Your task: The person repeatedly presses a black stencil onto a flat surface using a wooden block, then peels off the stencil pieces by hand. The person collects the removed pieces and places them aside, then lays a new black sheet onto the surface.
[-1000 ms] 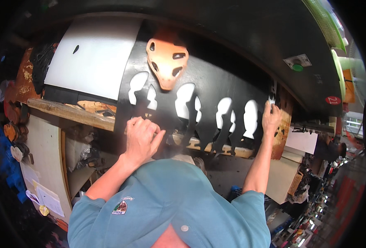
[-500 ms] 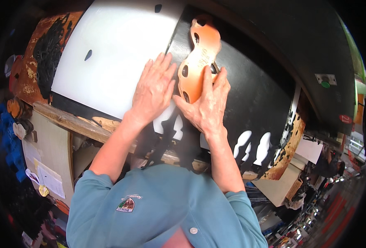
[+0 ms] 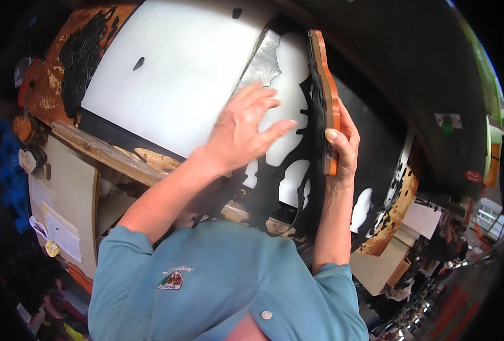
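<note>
My right hand (image 3: 344, 149) grips a wavy-edged cutting die (image 3: 329, 102) with an orange-brown wooden back. The die stands on edge, thumb on its near side, the other fingers behind. A black sheet (image 3: 371, 131) lies under it, with several curved cut-outs showing white beneath. Left of the die is one large wavy white opening (image 3: 289, 62). My left hand (image 3: 239, 129) hovers at this opening with fingers spread, slightly blurred, holding nothing I can see. Whether its fingertips touch the sheet I cannot tell.
A white board (image 3: 172, 74) extends to the left, with small black scraps (image 3: 139, 63) on it. Black offcuts (image 3: 84, 57) pile up at the far left. A wooden rail (image 3: 101, 152) runs along the near edge. A dark machine panel with a green button (image 3: 447, 125) stands at the right.
The cutting die has gone from lying flat to standing on edge, moved right in my right hand, uncovering a wavy opening. My left hand has shifted right and nearer.
</note>
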Demonstrator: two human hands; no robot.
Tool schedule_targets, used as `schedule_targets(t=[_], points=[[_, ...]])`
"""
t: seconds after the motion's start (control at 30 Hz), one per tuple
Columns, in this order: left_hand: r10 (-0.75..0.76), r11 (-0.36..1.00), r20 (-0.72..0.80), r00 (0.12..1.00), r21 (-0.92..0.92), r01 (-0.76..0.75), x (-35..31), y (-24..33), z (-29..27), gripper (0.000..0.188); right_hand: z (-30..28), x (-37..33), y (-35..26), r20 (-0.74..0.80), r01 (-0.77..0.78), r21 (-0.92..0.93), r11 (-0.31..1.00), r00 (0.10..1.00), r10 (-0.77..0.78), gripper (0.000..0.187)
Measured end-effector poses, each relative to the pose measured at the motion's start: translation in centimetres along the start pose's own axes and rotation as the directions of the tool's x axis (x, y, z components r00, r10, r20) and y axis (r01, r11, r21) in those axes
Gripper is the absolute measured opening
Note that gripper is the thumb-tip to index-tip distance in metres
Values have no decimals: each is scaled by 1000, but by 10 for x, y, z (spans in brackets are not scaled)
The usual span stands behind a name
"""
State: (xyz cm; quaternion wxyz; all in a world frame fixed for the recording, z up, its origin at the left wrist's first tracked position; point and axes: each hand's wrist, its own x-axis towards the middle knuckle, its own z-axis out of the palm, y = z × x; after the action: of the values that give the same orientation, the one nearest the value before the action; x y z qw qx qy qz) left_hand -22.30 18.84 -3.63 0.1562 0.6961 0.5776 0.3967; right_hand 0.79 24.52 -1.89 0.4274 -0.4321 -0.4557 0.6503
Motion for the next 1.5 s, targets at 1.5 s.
schedule_targets(t=[1.5], points=[[-527, 778, 357, 771, -163, 607, -33, -2, -10, 40, -69, -65, 46, 45, 178, -909, 376, 941, -336, 115]])
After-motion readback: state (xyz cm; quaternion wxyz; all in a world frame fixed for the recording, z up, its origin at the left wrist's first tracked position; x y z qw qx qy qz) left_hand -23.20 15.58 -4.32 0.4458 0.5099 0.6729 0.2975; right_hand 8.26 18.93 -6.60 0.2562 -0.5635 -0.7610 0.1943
